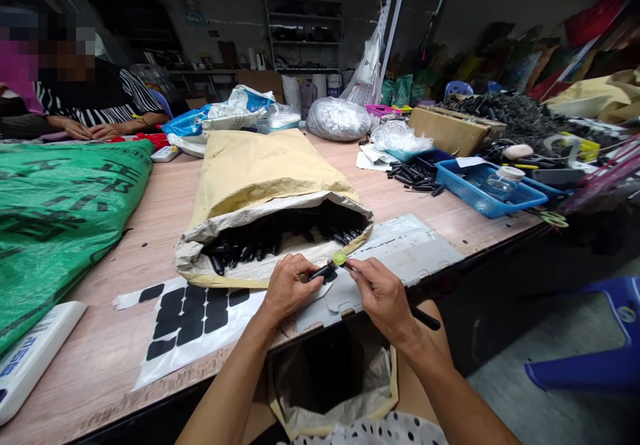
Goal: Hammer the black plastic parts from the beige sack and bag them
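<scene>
Over the tabletop's (165, 195) near edge, the left hand's (291, 285) fingers close around a black tube (324, 272). The right hand's (381, 293) fingers curl nearly closed beside a yellow-green piece (339, 258), their hold unclear; steady support and small movements suit such close work.

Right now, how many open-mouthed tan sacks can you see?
2: one tan sack on the wood-patterned table, a second tan sack below its front edge, at the lap. More may be hidden in the background.

Beige sack (273, 161) blocked way straight ahead; green bag (65, 211) walled off left; passage ran over tabletop (395, 201) between sack and blue tray (493, 206).
</scene>
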A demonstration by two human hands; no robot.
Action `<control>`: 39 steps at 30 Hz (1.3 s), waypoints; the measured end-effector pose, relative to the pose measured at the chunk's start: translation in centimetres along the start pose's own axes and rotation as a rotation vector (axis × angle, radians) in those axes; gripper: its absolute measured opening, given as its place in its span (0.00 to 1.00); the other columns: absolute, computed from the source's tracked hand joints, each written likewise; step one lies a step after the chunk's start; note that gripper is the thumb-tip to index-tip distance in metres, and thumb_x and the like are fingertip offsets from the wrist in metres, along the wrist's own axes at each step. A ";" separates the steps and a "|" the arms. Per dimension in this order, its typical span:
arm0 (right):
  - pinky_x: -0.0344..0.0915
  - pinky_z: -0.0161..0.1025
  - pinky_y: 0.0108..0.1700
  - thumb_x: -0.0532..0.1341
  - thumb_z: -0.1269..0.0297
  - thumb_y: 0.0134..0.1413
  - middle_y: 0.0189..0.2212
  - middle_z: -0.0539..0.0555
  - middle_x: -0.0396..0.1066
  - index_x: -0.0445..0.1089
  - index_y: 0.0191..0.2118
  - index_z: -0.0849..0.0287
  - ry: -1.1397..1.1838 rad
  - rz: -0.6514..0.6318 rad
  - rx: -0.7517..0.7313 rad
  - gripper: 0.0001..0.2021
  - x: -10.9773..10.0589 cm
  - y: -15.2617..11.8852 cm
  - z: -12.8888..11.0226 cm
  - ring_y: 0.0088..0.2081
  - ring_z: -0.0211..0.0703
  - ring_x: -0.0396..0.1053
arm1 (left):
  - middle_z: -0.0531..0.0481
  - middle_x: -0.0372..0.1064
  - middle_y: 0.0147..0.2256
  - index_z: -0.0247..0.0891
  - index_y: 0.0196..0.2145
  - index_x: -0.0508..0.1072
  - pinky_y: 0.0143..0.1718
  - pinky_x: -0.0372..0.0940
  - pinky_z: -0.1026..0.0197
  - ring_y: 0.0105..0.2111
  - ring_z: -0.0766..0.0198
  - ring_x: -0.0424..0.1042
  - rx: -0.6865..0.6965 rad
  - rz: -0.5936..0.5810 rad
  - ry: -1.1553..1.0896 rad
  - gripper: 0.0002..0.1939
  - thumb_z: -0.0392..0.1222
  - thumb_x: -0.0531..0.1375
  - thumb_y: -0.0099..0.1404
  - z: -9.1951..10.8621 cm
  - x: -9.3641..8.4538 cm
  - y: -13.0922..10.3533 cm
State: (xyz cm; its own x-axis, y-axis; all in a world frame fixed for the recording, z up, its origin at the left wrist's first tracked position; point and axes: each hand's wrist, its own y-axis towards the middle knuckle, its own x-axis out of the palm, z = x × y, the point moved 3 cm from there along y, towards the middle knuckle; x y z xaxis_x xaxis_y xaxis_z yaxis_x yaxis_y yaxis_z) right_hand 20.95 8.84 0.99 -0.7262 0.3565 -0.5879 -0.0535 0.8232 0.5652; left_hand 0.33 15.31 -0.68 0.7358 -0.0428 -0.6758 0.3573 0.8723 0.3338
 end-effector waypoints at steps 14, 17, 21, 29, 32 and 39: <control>0.69 0.39 0.45 0.53 0.68 0.70 0.37 0.54 0.74 0.74 0.54 0.54 -0.104 -0.010 0.004 0.15 0.6 -0.1 -1.0 0.40 0.43 0.73 | 0.52 0.72 0.28 0.41 0.31 0.81 0.40 0.60 0.58 0.34 0.60 0.67 -0.017 0.001 -0.007 0.02 0.37 0.67 0.58 0.1 0.0 0.1; 0.69 0.39 0.46 0.53 0.67 0.70 0.38 0.55 0.74 0.73 0.55 0.52 -0.081 0.004 -0.004 0.15 0.6 0.0 -1.3 0.41 0.44 0.73 | 0.52 0.73 0.30 0.42 0.33 0.81 0.41 0.60 0.58 0.35 0.60 0.68 -0.015 -0.015 -0.002 0.04 0.38 0.67 0.58 0.2 -0.1 0.1; 0.70 0.40 0.48 0.52 0.68 0.70 0.38 0.55 0.74 0.72 0.57 0.51 -0.065 -0.049 -0.047 0.17 1.3 0.0 -2.2 0.42 0.45 0.73 | 0.52 0.71 0.29 0.41 0.30 0.80 0.40 0.60 0.58 0.35 0.60 0.67 -0.029 -0.035 0.027 0.03 0.38 0.65 0.58 0.3 -0.2 0.0; 0.68 0.40 0.49 0.54 0.66 0.69 0.40 0.54 0.75 0.74 0.55 0.52 -0.105 -0.004 -0.011 0.15 0.3 1.0 -0.4 0.44 0.45 0.73 | 0.50 0.74 0.31 0.42 0.37 0.83 0.42 0.62 0.56 0.37 0.57 0.69 -0.054 -0.033 -0.007 0.12 0.35 0.65 0.54 0.3 -0.2 0.0; 0.68 0.40 0.48 0.56 0.66 0.68 0.40 0.54 0.76 0.75 0.53 0.53 -0.181 0.049 0.008 0.14 -1.1 1.9 2.3 0.43 0.45 0.73 | 0.50 0.76 0.33 0.41 0.36 0.82 0.43 0.62 0.56 0.38 0.57 0.70 -0.074 -0.037 -0.033 0.12 0.35 0.65 0.53 0.3 -0.4 0.1; 0.65 0.42 0.47 0.60 0.66 0.63 0.37 0.53 0.75 0.77 0.45 0.53 -0.368 0.048 -0.035 0.09 -2.5 1.7 8.2 0.42 0.47 0.70 | 0.47 0.77 0.37 0.40 0.37 0.80 0.45 0.62 0.53 0.41 0.55 0.71 -0.106 -0.093 -0.091 0.11 0.45 0.59 0.64 0.1 -0.9 0.3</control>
State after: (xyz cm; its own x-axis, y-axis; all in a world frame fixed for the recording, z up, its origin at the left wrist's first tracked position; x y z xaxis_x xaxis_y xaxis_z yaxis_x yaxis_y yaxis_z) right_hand 28.28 12.98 -1.36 -0.4340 0.5342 -0.7254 -0.0531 0.7886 0.6126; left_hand -0.20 15.58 0.07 0.7530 -0.1656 -0.6368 0.3671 0.9089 0.1977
